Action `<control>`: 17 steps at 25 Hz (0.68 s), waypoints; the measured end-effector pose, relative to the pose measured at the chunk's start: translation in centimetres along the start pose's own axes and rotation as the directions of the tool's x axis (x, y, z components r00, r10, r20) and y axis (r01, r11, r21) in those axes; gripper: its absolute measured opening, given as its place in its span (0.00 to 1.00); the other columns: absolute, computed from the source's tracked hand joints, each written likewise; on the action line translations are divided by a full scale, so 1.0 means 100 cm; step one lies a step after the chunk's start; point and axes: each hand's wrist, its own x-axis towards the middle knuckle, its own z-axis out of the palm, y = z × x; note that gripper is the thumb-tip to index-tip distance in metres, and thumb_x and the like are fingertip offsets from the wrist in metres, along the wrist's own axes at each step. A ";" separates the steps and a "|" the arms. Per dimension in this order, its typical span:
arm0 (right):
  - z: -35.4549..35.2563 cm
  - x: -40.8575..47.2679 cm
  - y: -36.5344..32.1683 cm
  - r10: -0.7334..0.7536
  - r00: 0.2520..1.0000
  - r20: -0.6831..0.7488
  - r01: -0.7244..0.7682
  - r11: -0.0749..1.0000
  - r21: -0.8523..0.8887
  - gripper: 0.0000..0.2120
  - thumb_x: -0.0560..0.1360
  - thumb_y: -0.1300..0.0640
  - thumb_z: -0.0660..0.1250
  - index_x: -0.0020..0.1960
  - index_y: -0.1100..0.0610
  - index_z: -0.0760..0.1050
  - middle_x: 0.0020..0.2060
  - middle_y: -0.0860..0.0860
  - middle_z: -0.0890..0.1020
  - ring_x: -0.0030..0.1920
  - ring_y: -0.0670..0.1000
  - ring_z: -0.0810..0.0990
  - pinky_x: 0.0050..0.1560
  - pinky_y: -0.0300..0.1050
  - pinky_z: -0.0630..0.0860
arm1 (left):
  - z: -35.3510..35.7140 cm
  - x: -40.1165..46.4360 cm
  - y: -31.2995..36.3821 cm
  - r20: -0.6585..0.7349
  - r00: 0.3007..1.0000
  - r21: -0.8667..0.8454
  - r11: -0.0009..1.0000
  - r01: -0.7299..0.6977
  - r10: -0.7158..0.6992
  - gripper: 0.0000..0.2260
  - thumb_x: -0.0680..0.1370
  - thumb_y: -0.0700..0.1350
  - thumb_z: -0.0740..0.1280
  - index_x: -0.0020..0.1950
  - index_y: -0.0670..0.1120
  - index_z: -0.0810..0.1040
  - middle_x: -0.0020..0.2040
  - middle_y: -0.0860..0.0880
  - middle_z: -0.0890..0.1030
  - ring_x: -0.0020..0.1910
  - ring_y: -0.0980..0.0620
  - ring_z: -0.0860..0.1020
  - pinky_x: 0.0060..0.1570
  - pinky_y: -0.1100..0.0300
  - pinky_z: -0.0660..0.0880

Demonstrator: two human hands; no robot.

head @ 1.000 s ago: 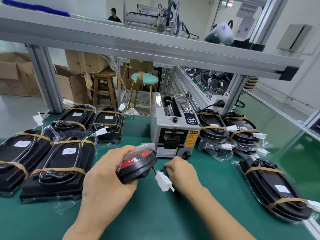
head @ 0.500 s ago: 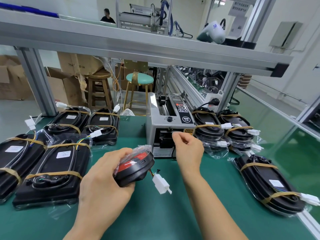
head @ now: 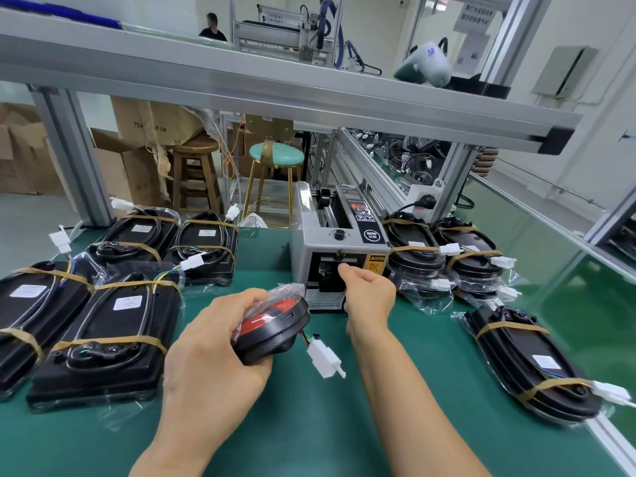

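Pull straight off the tape dispenser [head: 339, 242] with curled right hand [head: 370, 294] (can't tell if pinching anything), clutching bagged lamp [head: 272, 325] steady in left hand [head: 210, 359].

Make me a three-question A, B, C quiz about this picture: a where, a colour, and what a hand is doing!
1. Where is the right hand? A) at the front of the grey tape machine B) on a wooden stool C) flat on the table
2. What colour is the plug hanging from the round lamp? A) white B) blue C) yellow
3. What is the left hand doing? A) lying open on the table B) holding the lamp C) pulling a rubber band
Answers: 1 A, its fingers reach the machine's front opening; 2 A, the plug is white; 3 B, it grips the bagged lamp.
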 end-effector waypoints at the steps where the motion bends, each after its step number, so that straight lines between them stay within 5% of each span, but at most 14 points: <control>1: 0.003 0.001 -0.001 0.026 1.000 -0.011 -0.025 0.999 0.020 0.03 0.71 0.57 0.74 0.39 0.54 0.81 0.31 0.50 0.76 0.33 0.50 0.70 0.41 0.46 0.70 | 0.000 0.000 0.001 0.001 1.000 0.001 1.000 -0.002 0.002 0.31 0.59 0.31 0.75 0.56 0.57 0.78 0.48 0.62 0.80 0.47 0.53 0.79 0.47 0.53 0.76; 4: 0.008 -0.004 -0.008 0.081 0.997 -0.004 -0.081 0.995 0.063 0.03 0.72 0.60 0.72 0.39 0.56 0.80 0.30 0.49 0.73 0.30 0.47 0.67 0.38 0.42 0.68 | 0.000 0.000 0.003 0.003 1.000 0.026 1.000 -0.016 0.016 0.30 0.59 0.30 0.75 0.56 0.55 0.79 0.48 0.60 0.80 0.48 0.51 0.79 0.47 0.52 0.76; 7: -0.013 -0.029 -0.021 0.024 0.980 0.195 -0.043 0.995 0.094 0.07 0.73 0.59 0.71 0.36 0.55 0.79 0.28 0.46 0.72 0.31 0.46 0.69 0.35 0.38 0.66 | 0.000 -0.001 0.004 -0.003 1.000 0.034 0.999 -0.030 0.030 0.30 0.59 0.30 0.75 0.56 0.53 0.79 0.49 0.58 0.80 0.47 0.50 0.79 0.47 0.50 0.76; 11: -0.051 -0.084 -0.036 -0.141 0.742 0.655 0.069 0.988 0.135 0.04 0.65 0.49 0.74 0.37 0.49 0.84 0.48 0.38 0.82 0.47 0.35 0.79 0.44 0.28 0.72 | 0.006 0.000 0.004 -0.029 0.999 0.052 0.998 -0.020 0.021 0.28 0.61 0.32 0.75 0.57 0.51 0.79 0.50 0.56 0.81 0.49 0.49 0.79 0.48 0.48 0.76; 14: -0.052 -0.101 -0.029 -0.104 0.725 0.681 0.066 0.995 0.081 0.07 0.71 0.57 0.73 0.33 0.53 0.82 0.59 0.40 0.78 0.54 0.47 0.79 0.53 0.41 0.78 | 0.011 -0.005 0.005 -0.061 0.998 0.072 0.997 -0.022 0.027 0.28 0.60 0.31 0.75 0.57 0.49 0.79 0.51 0.55 0.81 0.49 0.47 0.80 0.49 0.47 0.76; 17: -0.050 -0.101 -0.024 -0.088 0.763 0.641 0.074 0.996 0.049 0.10 0.73 0.62 0.69 0.33 0.55 0.82 0.60 0.43 0.78 0.47 0.52 0.79 0.54 0.57 0.74 | 0.012 -0.007 0.006 -0.084 0.996 0.072 0.997 0.004 0.002 0.29 0.59 0.31 0.76 0.57 0.48 0.79 0.51 0.54 0.81 0.50 0.47 0.80 0.49 0.47 0.76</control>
